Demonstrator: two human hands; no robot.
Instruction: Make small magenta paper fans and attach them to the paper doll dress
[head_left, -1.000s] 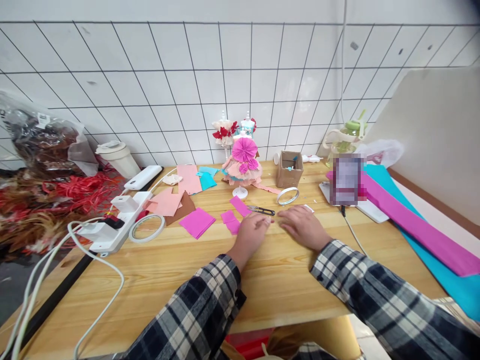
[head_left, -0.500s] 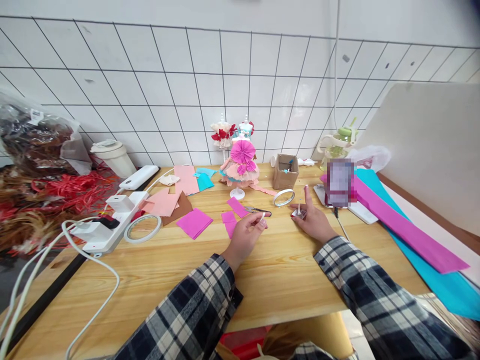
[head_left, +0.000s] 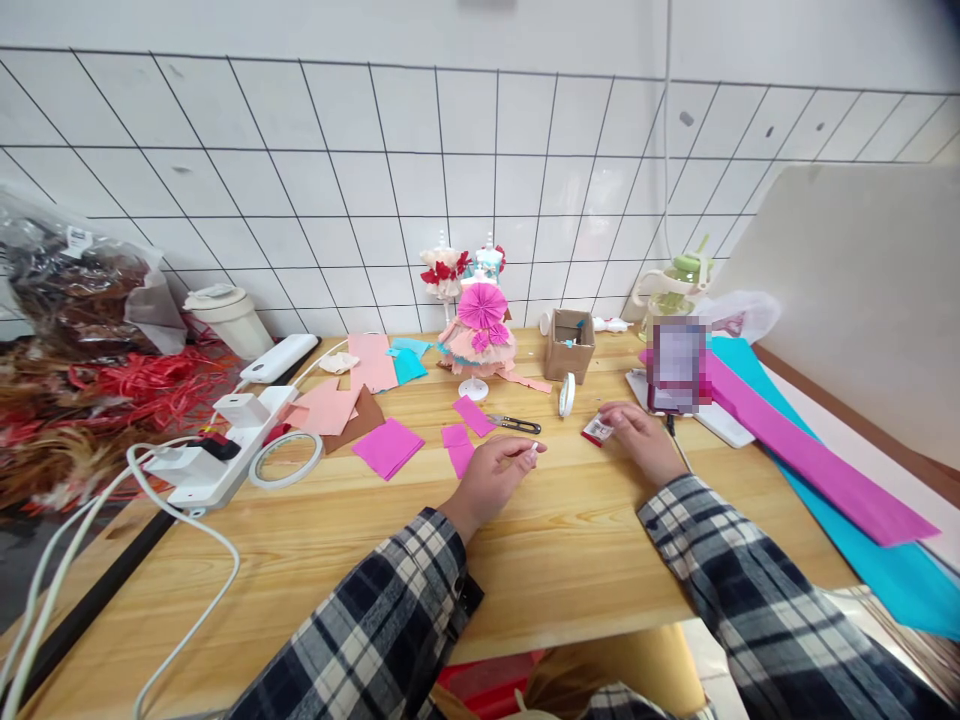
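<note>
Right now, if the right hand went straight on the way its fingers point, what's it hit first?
Probably the small red-and-white packet, right at the fingertips of the right hand. Beyond it, the upright tape roll looks roughly in line, though depth is unclear.

tape rls 2 | dress fms 3 | snips 1 | pkt 1

No wording, brand or number can be made out. A white label on the clear plastic bag bears dark marks too small to read. The small red-and-white packet carries print, likewise illegible. Pinkish print on the crumpled translucent bag cannot be deciphered, and the smartphone is pixelated beyond reading.
</note>
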